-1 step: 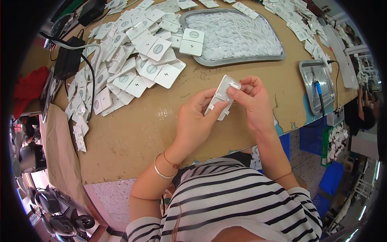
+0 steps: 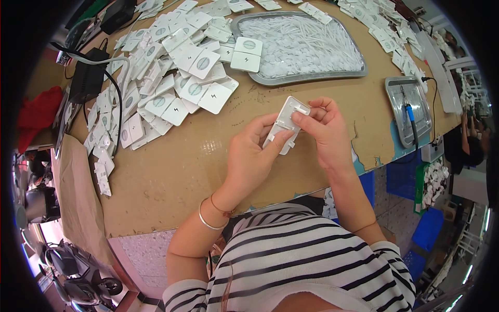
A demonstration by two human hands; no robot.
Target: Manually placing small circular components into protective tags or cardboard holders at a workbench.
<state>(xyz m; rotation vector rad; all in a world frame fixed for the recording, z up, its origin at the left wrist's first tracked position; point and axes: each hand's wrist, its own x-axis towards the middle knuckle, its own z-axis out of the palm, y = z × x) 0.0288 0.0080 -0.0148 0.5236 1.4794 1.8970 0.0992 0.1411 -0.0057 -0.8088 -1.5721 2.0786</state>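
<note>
Over the cardboard-covered table I hold a white plastic plate (image 2: 285, 123), tilted, with its ribbed and clipped inner side facing up. My left hand (image 2: 253, 148) grips its lower left edge, the thumb lying across the inner side near the small clips. At the upper right end, my right hand (image 2: 325, 127) presses its thumb on the inner side beside a small raised white part, its other fingers curled. Whether the right fingers pinch a separate small piece is hidden. Beyond my hands lies a heap of similar white plates (image 2: 195, 91), many showing a round patterned patch and a lightning mark.
A metal tray (image 2: 306, 79) full of small white plastic parts stands at the back. To the right, a smaller metal tray (image 2: 393, 112) holds a blue-handled tool (image 2: 410, 112) with a black cable. More white plates (image 2: 384, 39) lie back right; black power adapters (image 2: 87, 75) and cables are left.
</note>
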